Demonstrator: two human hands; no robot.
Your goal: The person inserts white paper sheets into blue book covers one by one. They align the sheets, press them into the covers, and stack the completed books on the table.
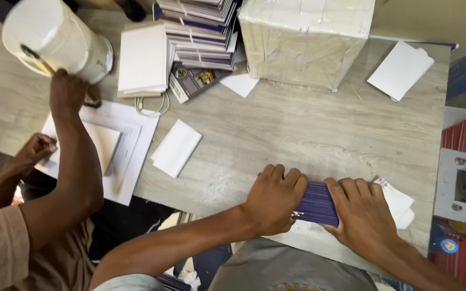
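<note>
Both forearms are bare, nothing on the wrists or fingers. Left hand (pixel 273 198) and right hand (pixel 363 215) have no gloves. Grey shirt with yellow print below, pale sleeve edge on the left arm.

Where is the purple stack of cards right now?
In the head view, the purple stack lies at the table's near edge, pressed between the left hand and the right hand.

just one view here, a head cam looking almost straight down at a pale wood-grain table (pixel 297 129) from close up, near edge at the bottom, wrapped box (pixel 303 40) at the far top.
</note>
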